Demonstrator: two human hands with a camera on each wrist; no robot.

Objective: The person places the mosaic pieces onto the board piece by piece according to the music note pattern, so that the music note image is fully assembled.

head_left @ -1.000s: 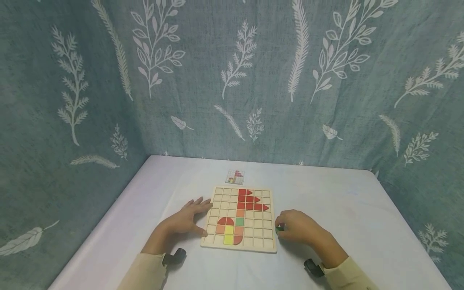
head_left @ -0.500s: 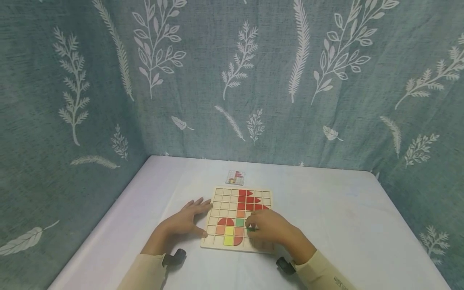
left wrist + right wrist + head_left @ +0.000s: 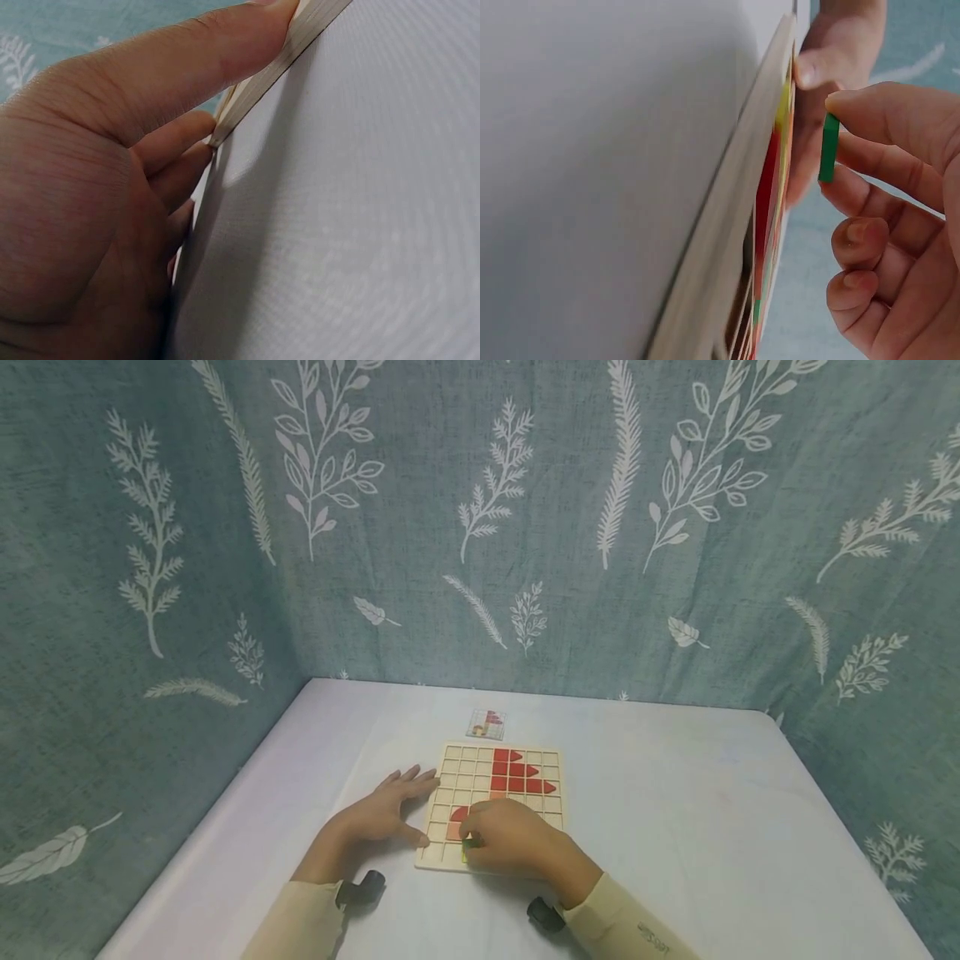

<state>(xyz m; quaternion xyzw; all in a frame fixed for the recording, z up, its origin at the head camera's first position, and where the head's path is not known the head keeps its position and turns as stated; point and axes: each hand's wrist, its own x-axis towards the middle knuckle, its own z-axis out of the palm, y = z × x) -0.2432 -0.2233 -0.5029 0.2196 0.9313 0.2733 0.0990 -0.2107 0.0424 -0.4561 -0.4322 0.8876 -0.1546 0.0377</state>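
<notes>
A square wooden grid board (image 3: 453, 774) lies flat on the table, with flat coloured tiles set in some of its cells. Red tiles (image 3: 517, 785) form stepped rows ending in points at its upper part. My left hand (image 3: 382, 814) rests along the board's left edge, fingers spread and fairly straight, its thumb (image 3: 217, 52) touching the wooden rim. Above the lower-left cells, my right hand (image 3: 513, 835) pinches a small green tile (image 3: 829, 148) between thumb and fingertips. In the right wrist view the tile is held apart from the board. The right hand hides several lower tiles from the head view.
Behind the board lies a small picture card (image 3: 487, 725) with a coloured grid pattern. A white cloth (image 3: 660, 777) covers the table. Patterned blue-green curtains (image 3: 420, 527) surround the back and sides. Dark wrist cameras (image 3: 545, 914) sit on both wrists.
My right hand has carried the green tile leftward from beside the board's right edge to above its lower-left cells. The left hand has stayed at the left edge.
</notes>
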